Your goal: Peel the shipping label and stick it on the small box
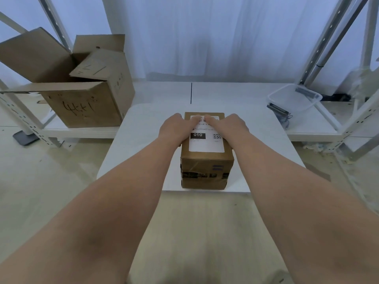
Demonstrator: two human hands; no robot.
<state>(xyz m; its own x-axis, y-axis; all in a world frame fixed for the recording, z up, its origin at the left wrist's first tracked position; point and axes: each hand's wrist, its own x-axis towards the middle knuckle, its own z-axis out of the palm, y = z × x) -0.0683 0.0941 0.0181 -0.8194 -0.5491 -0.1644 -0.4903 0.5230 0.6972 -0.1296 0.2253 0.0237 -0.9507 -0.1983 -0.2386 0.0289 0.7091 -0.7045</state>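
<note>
Forearms stretch out side by side from where the person stands. Between them the small box (207,171) sits at the near edge of the white counter (139,136), its taped front face turned toward the person. On its top lies the shipping label (206,145), flat as far as I can see, with its long axis running straight away from the person. The blank near end is uncovered, and a black "010" block and a square code sit further up. At the far end both hands are spread on it. The left hand (174,128) covers the left far corner and the right hand (231,126) the right, fingers laid out straight and pressing down, gripping nothing. Their tips almost meet over the barcode. By my reckoning the label is already on and only the smoothing is left. The unpressed stretch lies back toward the person, equally close to both hands, so a stroke would draw back along the label's length. Beyond, a large open carton (88,105) stands on the shelf to the left. A clear plastic tub (295,99) sits on the shelf to the right, and a white curtain (205,33) hangs behind everything.
</note>
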